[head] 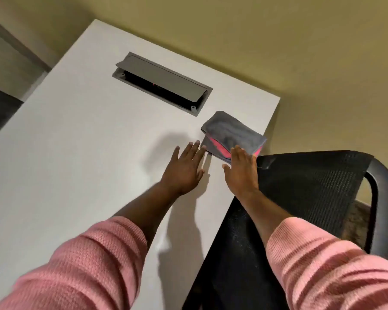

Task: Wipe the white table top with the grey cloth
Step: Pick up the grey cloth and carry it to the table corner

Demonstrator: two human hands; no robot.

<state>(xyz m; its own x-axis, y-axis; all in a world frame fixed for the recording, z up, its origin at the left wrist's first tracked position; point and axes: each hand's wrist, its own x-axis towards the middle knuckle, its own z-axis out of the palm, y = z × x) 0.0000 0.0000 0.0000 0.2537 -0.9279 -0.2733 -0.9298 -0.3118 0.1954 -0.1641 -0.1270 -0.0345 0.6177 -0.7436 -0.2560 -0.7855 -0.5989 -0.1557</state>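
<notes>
The grey cloth [230,133], folded with pink edges showing, lies near the right edge of the white table top [87,153]. My right hand [242,168] is spread flat, its fingertips resting on the near edge of the cloth. Just to the left of the cloth, my left hand [185,168] hovers over or rests on the table with fingers apart, its fingertips almost at the cloth's left corner. Neither hand holds anything. Both arms wear pink knitted sleeves.
A grey cable hatch [162,82] with its lid half raised is set into the table beyond the cloth. A black mesh chair [311,189] stands against the table's right edge, under my right arm. A beige wall [300,52] lies behind.
</notes>
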